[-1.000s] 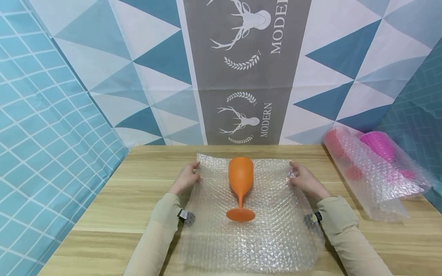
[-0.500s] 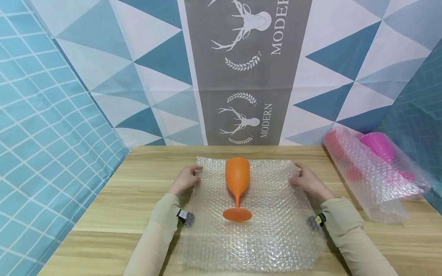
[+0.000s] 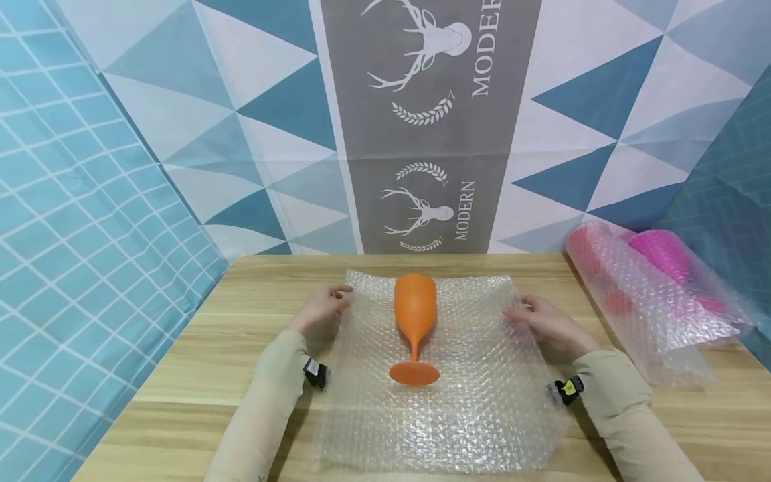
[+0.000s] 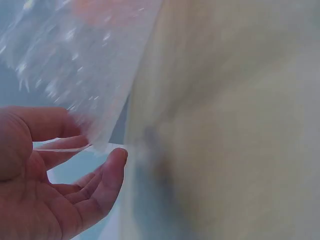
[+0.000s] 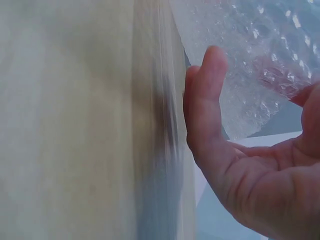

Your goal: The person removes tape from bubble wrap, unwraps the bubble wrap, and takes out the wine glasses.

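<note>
An orange goblet (image 3: 415,304) lies on its side on a sheet of bubble wrap (image 3: 476,381), bowl toward the wall and foot toward me. My left hand (image 3: 316,313) is at the sheet's far left edge. In the left wrist view one digit of it reaches behind the wrap's corner (image 4: 100,100), while the other fingers are loosely bent, apart from it. At the opposite edge is my right hand (image 3: 551,326), its fingers spread. The right wrist view has one digit behind the wrap (image 5: 245,80) and the fingers (image 5: 207,100) standing clear of a pinch.
At the right, a pink goblet (image 3: 662,254) and a red item (image 3: 587,251) lie in bubble wrap by the wall. The wooden table (image 3: 199,375) meets a patterned wall covering (image 3: 421,140) behind and a blue tiled sheet (image 3: 90,221) on the left.
The goblet has shifted slightly left. My right hand has moved outward and toward me, its fingers loosening from the wrap's edge; the left hand has drawn slightly away too.
</note>
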### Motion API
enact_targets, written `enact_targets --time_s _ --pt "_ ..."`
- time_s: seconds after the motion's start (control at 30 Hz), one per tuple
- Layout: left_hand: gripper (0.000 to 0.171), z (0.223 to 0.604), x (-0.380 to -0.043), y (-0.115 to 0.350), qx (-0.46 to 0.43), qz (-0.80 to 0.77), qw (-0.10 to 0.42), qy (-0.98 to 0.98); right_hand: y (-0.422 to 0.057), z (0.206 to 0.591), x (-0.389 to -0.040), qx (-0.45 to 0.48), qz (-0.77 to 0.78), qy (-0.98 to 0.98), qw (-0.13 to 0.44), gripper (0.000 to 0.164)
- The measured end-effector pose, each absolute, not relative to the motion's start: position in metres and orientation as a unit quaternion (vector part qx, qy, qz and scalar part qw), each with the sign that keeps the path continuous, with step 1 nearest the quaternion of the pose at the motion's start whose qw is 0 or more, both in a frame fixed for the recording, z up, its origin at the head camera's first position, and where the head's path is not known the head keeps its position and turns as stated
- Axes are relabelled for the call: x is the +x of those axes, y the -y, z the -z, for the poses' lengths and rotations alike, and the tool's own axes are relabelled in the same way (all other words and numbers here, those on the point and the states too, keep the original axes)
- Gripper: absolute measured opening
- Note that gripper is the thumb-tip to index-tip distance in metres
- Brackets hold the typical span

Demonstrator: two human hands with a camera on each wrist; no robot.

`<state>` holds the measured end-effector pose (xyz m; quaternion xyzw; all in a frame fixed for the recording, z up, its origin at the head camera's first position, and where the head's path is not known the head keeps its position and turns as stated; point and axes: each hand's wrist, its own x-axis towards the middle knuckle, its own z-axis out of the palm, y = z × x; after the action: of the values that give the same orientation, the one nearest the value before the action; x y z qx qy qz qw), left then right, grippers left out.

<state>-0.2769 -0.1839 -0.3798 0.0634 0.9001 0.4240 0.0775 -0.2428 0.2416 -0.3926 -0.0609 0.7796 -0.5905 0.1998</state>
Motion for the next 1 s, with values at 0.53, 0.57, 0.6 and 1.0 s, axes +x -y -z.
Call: enact_targets --time_s 0.53,0.57,0.6,1.0 --pt "0.06 0.301 -0.287 0.16 0.08 -0.336 0.015 -0.938 -0.239 0.386 -0.235 -0.1 0.583 -0.778 0.211 0.068" --pt "0.062 0.299 -0.287 0.155 0.081 -0.334 0.013 -0.939 -0.239 0.386 -0.234 -0.101 0.581 -0.78 0.211 0.068" --pt "0.064 0.299 -0.286 0.15 0.083 -0.334 0.011 -0.939 -0.239 0.385 -0.234 -0.103 0.58 -0.78 0.211 0.068" --pt "0.075 0.304 -0.273 0.098 0.135 -0.322 0.039 -0.936 -0.239 0.383 -0.232 -0.108 0.588 -0.77 0.223 0.064"
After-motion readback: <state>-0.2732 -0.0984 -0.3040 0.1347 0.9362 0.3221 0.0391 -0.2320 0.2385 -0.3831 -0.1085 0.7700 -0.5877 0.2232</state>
